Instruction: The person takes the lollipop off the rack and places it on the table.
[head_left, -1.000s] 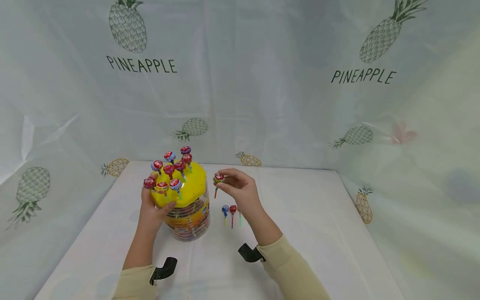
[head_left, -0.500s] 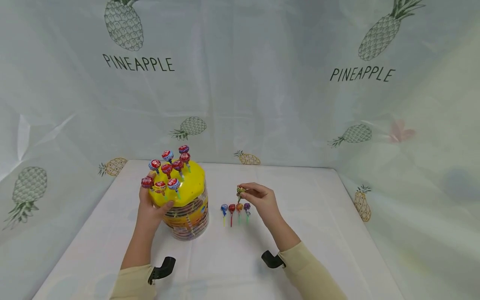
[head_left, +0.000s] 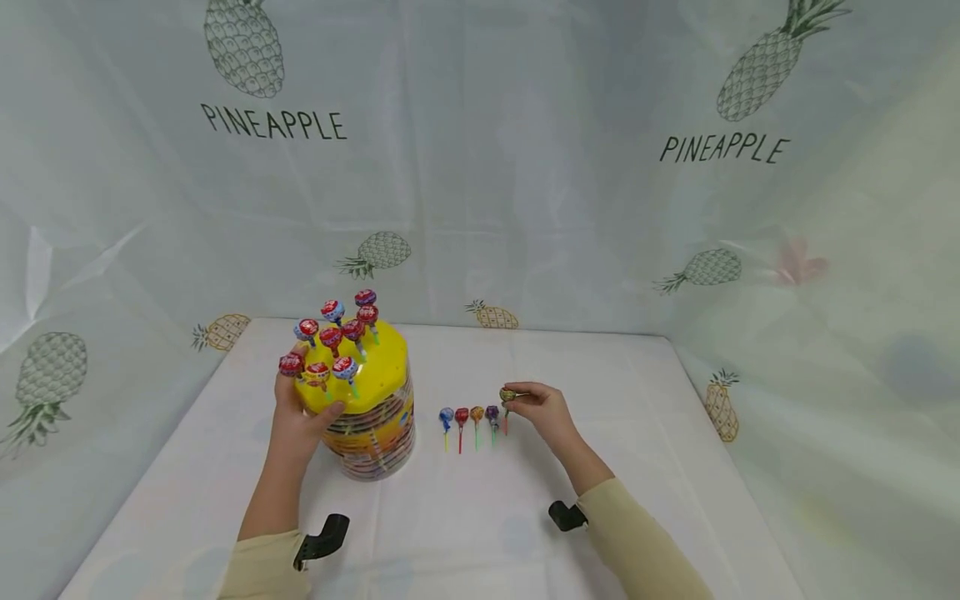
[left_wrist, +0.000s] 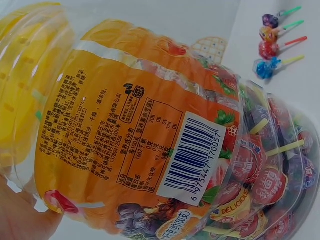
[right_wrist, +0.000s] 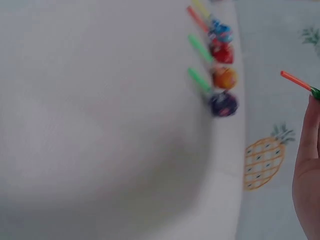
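Note:
My left hand (head_left: 296, 425) grips a clear plastic lollipop jar (head_left: 378, 446) near its yellow lid (head_left: 386, 367), thumb at the front edge and fingers round the far left side. Several wrapped lollipops stand stick-down in the lid. An orange label with a barcode (left_wrist: 192, 157) covers the jar's side in the left wrist view. My right hand (head_left: 551, 412) pinches a lollipop (head_left: 507, 394) with a greenish wrapper by its head. Its red stick (right_wrist: 295, 80) points away from the fingertips in the right wrist view. This lollipop is at the right end of a row on the table.
The row holds a blue lollipop (head_left: 446, 415), a red one (head_left: 461, 414), an orange one (head_left: 477, 413) and a purple one (head_left: 492, 412), sticks toward me. A pineapple-print sheet (head_left: 510, 208) hangs behind the white table (head_left: 465, 533).
My right hand has carried the greenish lollipop from beside the jar lid rightward and down to the row's right end. My left hand keeps its grip on the jar.

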